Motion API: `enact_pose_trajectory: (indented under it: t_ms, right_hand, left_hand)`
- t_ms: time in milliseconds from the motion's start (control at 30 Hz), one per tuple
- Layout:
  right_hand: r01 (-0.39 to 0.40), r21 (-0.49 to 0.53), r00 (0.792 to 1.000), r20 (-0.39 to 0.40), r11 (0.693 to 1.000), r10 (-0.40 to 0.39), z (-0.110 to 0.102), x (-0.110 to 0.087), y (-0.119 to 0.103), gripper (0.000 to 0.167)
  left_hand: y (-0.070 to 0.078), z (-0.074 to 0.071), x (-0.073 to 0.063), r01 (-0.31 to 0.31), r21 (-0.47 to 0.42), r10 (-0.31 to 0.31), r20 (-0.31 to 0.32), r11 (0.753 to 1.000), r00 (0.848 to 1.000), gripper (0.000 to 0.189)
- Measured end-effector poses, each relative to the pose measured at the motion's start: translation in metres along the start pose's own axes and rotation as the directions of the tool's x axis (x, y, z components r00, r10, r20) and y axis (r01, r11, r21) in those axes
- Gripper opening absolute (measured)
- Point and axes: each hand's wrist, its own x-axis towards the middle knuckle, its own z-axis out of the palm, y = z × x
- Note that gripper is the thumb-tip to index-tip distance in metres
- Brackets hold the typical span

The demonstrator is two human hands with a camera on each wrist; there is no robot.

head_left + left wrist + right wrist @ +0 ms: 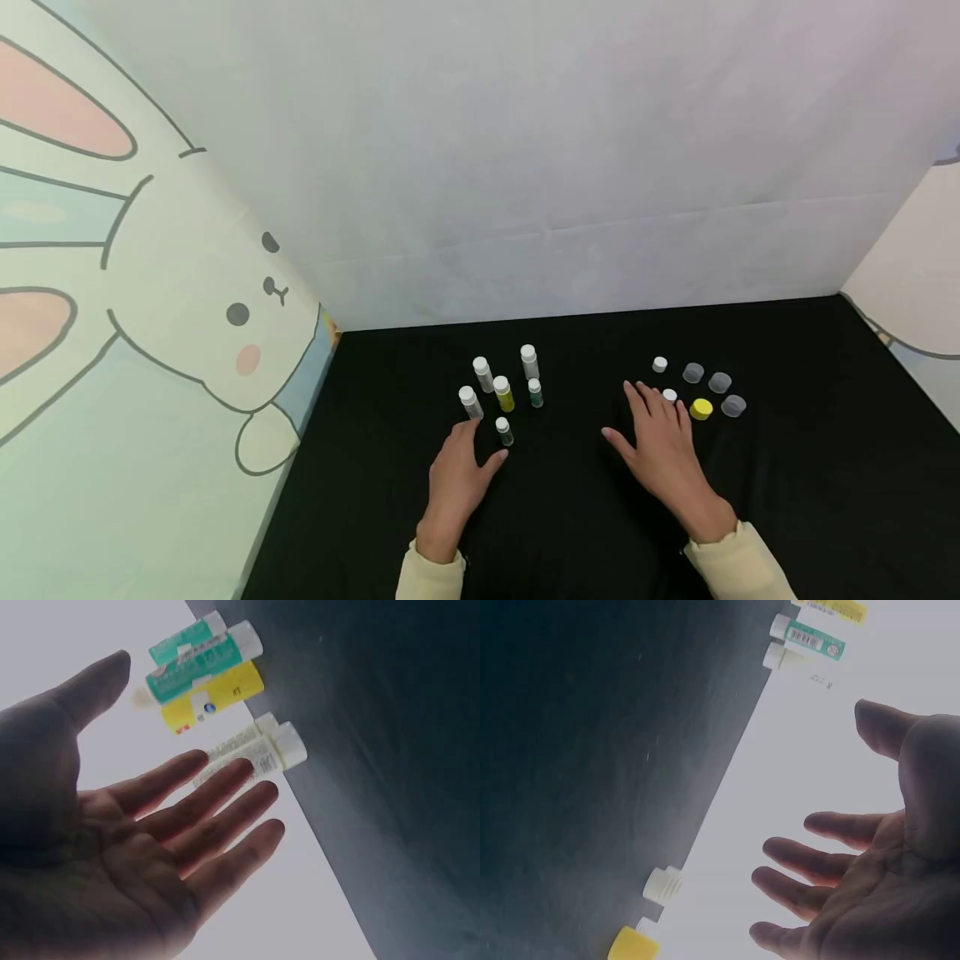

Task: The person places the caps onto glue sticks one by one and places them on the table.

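Several glue sticks stand upright in a loose cluster; one has a yellow label [504,397], and a small green one [505,432] is nearest my left hand [457,477]. The fingers of that hand are spread, with the thumb beside the small green stick and fingertips by a white-labelled stick [470,403]. No object lies in its palm [97,877]. To the right, my right hand [663,446] hovers with separated fingers, its palm [877,900] free of objects. Its fingertips are beside a white cap [670,395], partly hidden, and near a yellow cap [701,408].
Several loose caps lie at the right, including a white one [660,364] and translucent ones [720,382]. A black cloth [570,517] covers the table. White fabric [570,167] hangs behind, and a rabbit-printed curtain [172,350] borders the left side.
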Motion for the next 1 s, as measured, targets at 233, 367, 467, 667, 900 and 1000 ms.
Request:
enact_pose_trajectory:
  t_ms: [233, 367, 467, 667, 900, 1000]
  right_hand:
    - [0.036, 0.003, 0.994, -0.099, 0.999, -0.036, -0.005, 0.000, 0.008, 0.073]
    - [0.050, -0.008, 0.990, -0.134, 0.999, -0.051, -0.006, 0.001, 0.013, 0.070]
    - [0.043, -0.021, 0.990, -0.132, 0.999, -0.045, -0.008, 0.003, 0.018, 0.068]
    - [0.035, -0.030, 0.989, -0.140, 0.999, -0.039, -0.012, 0.009, 0.029, 0.063]
    - [0.042, -0.025, 0.986, -0.162, 0.999, -0.046, -0.016, 0.015, 0.044, 0.061]
    - [0.043, -0.028, 0.986, -0.161, 0.999, -0.047, -0.017, 0.017, 0.049, 0.059]
  left_hand:
    - [0.003, 0.010, 0.003, 0.011, -0.066, -0.011, 0.004, 0.998, 1.000, 0.063]
    - [0.006, 0.014, 0.003, -0.004, -0.087, 0.004, -0.004, 0.996, 1.000, 0.061]
    - [0.008, 0.018, 0.003, -0.017, -0.088, 0.015, -0.021, 0.996, 1.000, 0.060]
    - [0.010, 0.024, 0.005, -0.019, -0.083, 0.015, -0.042, 0.996, 0.999, 0.056]
    - [0.013, 0.027, 0.005, -0.035, -0.076, 0.029, -0.080, 0.997, 0.996, 0.050]
    - [0.013, 0.028, 0.006, -0.026, -0.080, 0.019, -0.092, 0.996, 0.996, 0.049]
